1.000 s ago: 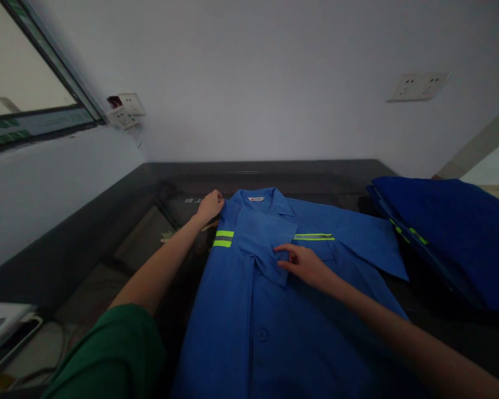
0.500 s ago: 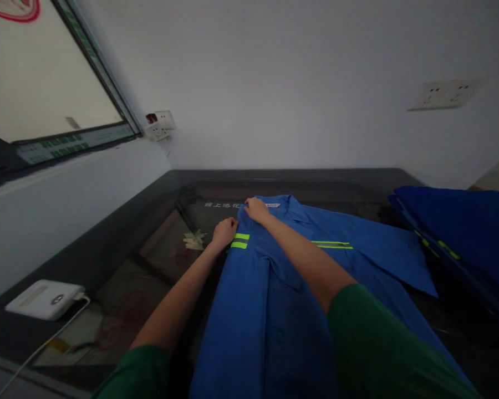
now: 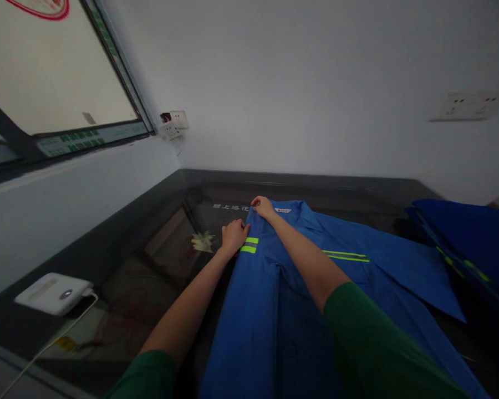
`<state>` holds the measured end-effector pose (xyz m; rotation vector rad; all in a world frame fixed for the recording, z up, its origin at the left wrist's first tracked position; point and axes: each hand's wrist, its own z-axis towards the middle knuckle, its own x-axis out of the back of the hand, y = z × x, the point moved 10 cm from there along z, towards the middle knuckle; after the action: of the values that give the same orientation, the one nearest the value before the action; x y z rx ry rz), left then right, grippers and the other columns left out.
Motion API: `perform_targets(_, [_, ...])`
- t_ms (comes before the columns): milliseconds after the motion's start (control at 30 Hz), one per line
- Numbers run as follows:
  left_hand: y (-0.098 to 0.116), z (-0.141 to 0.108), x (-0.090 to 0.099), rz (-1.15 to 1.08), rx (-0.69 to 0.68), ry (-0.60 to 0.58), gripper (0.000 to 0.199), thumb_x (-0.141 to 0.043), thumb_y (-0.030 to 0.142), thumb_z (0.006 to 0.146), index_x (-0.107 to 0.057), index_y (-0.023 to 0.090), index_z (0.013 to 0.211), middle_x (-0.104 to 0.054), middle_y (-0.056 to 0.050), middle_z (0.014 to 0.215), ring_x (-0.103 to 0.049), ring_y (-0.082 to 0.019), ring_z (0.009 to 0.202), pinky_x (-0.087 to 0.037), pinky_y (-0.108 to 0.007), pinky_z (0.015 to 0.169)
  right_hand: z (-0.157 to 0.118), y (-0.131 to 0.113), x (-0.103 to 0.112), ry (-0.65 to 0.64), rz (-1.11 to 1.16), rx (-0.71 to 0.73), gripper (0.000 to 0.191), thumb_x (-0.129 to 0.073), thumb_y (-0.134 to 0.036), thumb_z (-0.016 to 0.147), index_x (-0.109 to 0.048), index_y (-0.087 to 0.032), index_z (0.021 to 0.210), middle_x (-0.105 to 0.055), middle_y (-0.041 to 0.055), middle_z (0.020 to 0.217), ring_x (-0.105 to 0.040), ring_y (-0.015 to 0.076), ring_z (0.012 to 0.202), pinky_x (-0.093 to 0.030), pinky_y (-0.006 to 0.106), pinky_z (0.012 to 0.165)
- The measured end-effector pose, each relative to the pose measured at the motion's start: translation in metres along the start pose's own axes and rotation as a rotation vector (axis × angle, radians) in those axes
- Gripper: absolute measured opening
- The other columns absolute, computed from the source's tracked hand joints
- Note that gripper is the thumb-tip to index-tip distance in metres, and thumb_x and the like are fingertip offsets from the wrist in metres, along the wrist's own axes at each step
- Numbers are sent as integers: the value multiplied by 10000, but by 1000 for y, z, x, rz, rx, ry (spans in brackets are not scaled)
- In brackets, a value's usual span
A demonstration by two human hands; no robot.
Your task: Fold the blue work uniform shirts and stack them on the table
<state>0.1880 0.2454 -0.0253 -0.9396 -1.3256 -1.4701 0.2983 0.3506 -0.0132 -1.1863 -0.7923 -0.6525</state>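
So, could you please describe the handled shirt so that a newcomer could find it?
On the dark table below the wall, find the left hand and right hand. They touch the blue shirt, spread with its collar toward the wall. Unlike the darker blue pile at right, it shows a white neck label.

The work shirt (image 3: 249, 310) is mid-blue, its reflective bands (image 3: 249, 249) neon yellow-green around grey. Folded garments (image 3: 472, 233) at three o'clock: deeper blue, yellow-green striped. Wearer's sleeves (image 3: 370, 338): dark green. Power bank (image 3: 50, 293), eight o'clock: white. Tabletop (image 3: 133, 233): near-black, pale lettering (image 3: 230, 208).
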Motion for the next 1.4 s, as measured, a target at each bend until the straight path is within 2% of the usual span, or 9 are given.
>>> perform_targets(233, [5, -6, 13, 59, -41, 61, 185, -468, 296, 915, -576, 192, 1023, -634, -93, 1073, -574, -245, 1045, -406, -379, 886, -31, -21, 7, 44, -86, 111, 246, -479, -95, 877, -667, -179, 1012, -583, 107, 1177, -547, 195, 1077, -422, 295, 913])
perform_targets(367, [30, -18, 23, 139, -126, 127, 289, -394, 216, 921, -572, 147, 1138, -584, -148, 1202, -529, -273, 1142, -403, -389, 938, -50, -40, 14, 48, -132, 206, 332, -384, -121, 934, -623, -155, 1162, -529, 128, 1291, -460, 216, 1215, -363, 328, 1015])
perform_targets(567, [57, -34, -16, 75, -202, -53, 530, -342, 259, 934, -380, -19, 1384, -373, -234, 1466, -284, -282, 1403, -242, -383, 1139, -66, -32, -12, -148, -159, 263, 330, -444, -141, 927, -622, -120, 1204, -584, 149, 1290, -528, 214, 1201, -377, 315, 1019])
perform_targets(733, [49, -35, -29, 105, -156, -66, 591, -328, 357, 930, -335, 50, 1436, -337, -208, 1497, -251, -286, 1421, -154, -478, 1165, -79, -21, -23, -185, -142, 313, 397, -384, -244, 979, -516, -149, 1341, -412, 132, 1471, -336, 219, 1381, -227, 419, 1130])
perform_targets(933, [46, -35, -28, 87, -126, -72, 581, -324, 399, 939, -339, 111, 1444, -281, -183, 1530, -218, -295, 1431, -144, -522, 1156, -94, -31, 21, -64, 90, 369, 379, -473, -191, 926, -547, -134, 1293, -498, 131, 1399, -388, 186, 1340, -279, 360, 1105])
perform_targets(1033, [54, -42, -10, 85, -189, 24, 505, -375, 370, 936, -408, 173, 1400, -344, -156, 1505, -271, -304, 1407, -114, -544, 1154, -128, -31, 58, 9, 170, 356, 260, -515, -138, 880, -638, -145, 1109, -634, 100, 1171, -549, 173, 1121, -393, 326, 993])
perform_targets(1133, [69, -55, 10, 14, -352, 94, 386, -410, 271, 922, -518, 181, 1282, -495, -124, 1379, -414, -251, 1313, -188, -455, 1160, -183, -33, 73, -61, 160, 370, 200, -570, -133, 835, -638, -159, 1021, -642, 62, 1003, -577, 163, 935, -452, 300, 863])
perform_targets(1267, [75, -66, 10, -162, -475, -1, 362, -374, 169, 911, -550, 181, 1228, -571, -93, 1286, -505, -179, 1221, -357, -342, 1083, -239, -41, 61, -175, -70, 456, 352, -560, -38, 771, -602, -158, 1099, -594, 87, 1077, -522, 202, 1023, -433, 320, 894])
perform_targets(1400, [66, -62, -11, -145, -454, -85, 422, -321, 185, 945, -501, 151, 1325, -465, -111, 1434, -382, -175, 1356, -296, -364, 1133, -241, -41, 45, -142, -382, 395, 352, -435, -3, 826, -603, -114, 1115, -576, 150, 1131, -507, 246, 1034, -431, 351, 876])
